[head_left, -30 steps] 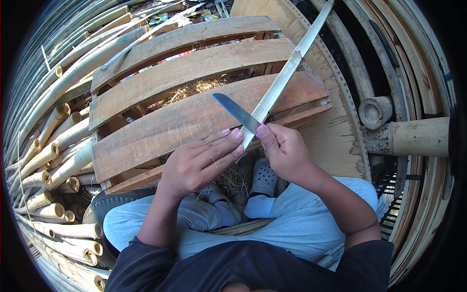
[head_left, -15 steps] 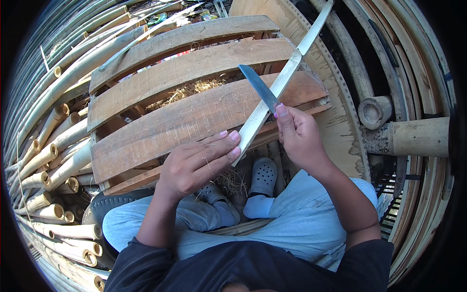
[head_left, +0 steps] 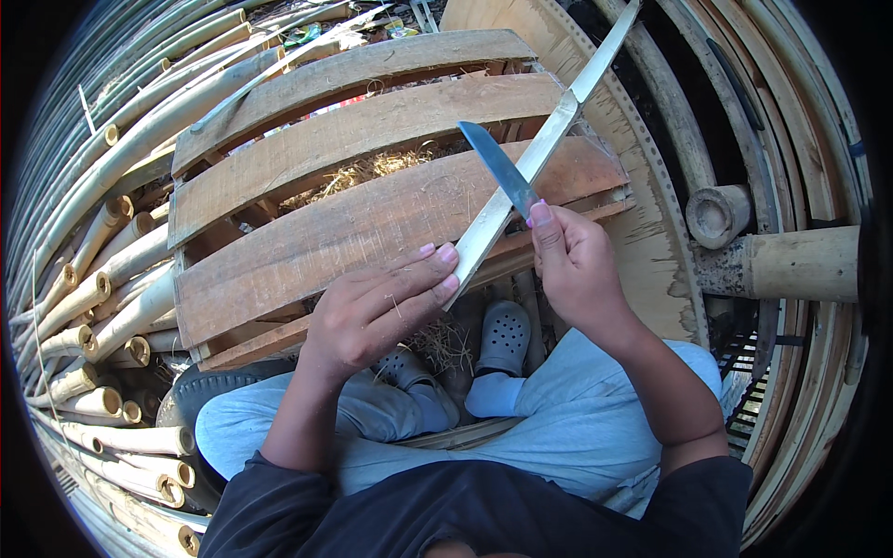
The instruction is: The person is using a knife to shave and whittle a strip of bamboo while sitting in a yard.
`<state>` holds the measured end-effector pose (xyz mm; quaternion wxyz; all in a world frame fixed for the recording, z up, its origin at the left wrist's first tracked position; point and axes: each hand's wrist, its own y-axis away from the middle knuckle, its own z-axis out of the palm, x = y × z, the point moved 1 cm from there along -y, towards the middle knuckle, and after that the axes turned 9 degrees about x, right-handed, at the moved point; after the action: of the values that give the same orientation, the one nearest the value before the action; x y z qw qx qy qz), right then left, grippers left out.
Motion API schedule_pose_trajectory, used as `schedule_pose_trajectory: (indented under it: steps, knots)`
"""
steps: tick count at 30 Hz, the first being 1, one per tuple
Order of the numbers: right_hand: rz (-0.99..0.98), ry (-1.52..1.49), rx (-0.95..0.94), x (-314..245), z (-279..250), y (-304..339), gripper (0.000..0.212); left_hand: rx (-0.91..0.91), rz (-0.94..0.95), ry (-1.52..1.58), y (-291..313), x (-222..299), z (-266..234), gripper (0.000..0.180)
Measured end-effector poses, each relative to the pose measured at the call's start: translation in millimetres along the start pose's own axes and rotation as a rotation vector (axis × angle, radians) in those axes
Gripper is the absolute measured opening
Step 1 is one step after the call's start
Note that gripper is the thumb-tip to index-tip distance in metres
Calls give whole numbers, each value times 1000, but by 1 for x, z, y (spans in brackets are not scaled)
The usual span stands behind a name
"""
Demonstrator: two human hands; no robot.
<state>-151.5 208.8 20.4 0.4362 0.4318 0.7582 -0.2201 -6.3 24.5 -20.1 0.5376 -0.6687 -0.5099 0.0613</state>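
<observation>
A long pale split-bamboo strip [head_left: 555,126] slants from near my knees up across the right part of a slatted wooden crate [head_left: 307,228], its far end past the crate. My left hand [head_left: 358,312] grips the strip close to its near end, fingers lying over it, thumb hidden. In my right hand [head_left: 579,260] is a knife [head_left: 498,166], fingers closed around its handle, which is mostly hidden. The blade lies across the strip and points to the upper left, its thumb-side end beside the strip's edge.
Stacked bamboo poles [head_left: 121,270] fill the left side. A curved-looking plywood sheet [head_left: 642,205] stands right of the crate, with a thick bamboo post [head_left: 800,262] and long slats [head_left: 823,121] beyond. Shavings [head_left: 372,172] lie inside the crate. My clog-covered feet [head_left: 505,337] are below.
My right hand and the knife have shifted very slightly to the right along the strip. My left hand stays almost in place on the strip.
</observation>
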Motion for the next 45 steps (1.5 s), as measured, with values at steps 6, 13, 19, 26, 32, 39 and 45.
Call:
schedule_pose_trajectory:
  steps: [6,13,19,26,32,39,45]
  knots:
    - [69,-68,-13,-1,-6,-5,45,-11,-16,-12,-3,0,-4,28]
    - [-262,6,327,-9,-43,-27,29,52,-190,193,-8,-7,-60,29]
    - [-225,41,230,-9,-46,-27,49,248,-284,251,9,-16,-104,18]
    - [-348,111,275,-5,-46,-28,55,259,-459,460,14,-27,-100,21]
    - [-408,281,178,-6,-51,-27,51,30,-809,508,4,-24,-81,19]
    - [-360,324,283,-6,-45,-25,39,-181,-546,247,-5,-17,-84,23]
    - [-513,350,265,1,-46,-33,42,-215,-515,191,-18,5,-82,31]
